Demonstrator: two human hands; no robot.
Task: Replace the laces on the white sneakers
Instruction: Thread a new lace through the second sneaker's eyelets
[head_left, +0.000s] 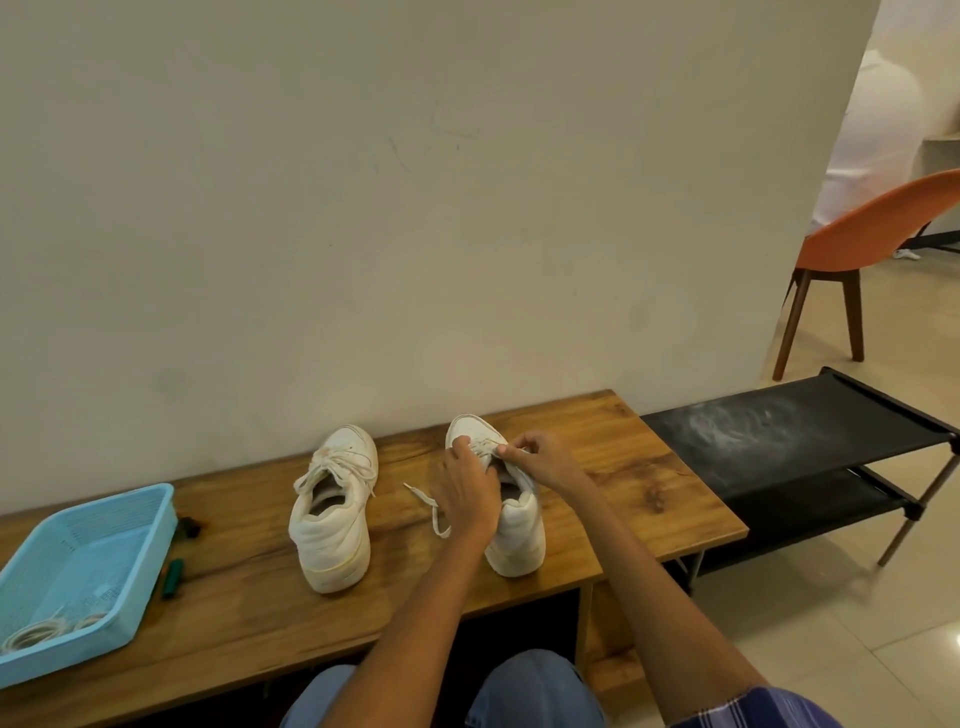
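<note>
Two hands work at the right sneaker (511, 525), which stands heel toward the person near the table's (649, 483) front edge, toward its right end. The right hand (540, 462) pinches a strand of the lace (485, 446) between thumb and fingertips, just above the eyelets. The left hand (470, 493) lies over the shoe's left side and tongue, its fingers curled onto the lacing; whether it grips a strand or only steadies the shoe cannot be told. One loose lace end (428, 506) trails out from under the left hand onto the wood, toward the left sneaker (335, 506).

That left sneaker stands beside the first, near the middle of the table, heel also toward the person, its lace threaded and lying loosely across the opening.

At the table's left end, against the front edge, sits a light blue plastic basket (150, 535) with coiled pale laces (39, 631) in its near corner. Just beside the basket's right wall lie a small green object (173, 571) and, farther back, a small dark object (189, 526).

Beyond the table's right end stands a black fabric shoe rack (789, 441), and behind it an orange chair (872, 234).
</note>
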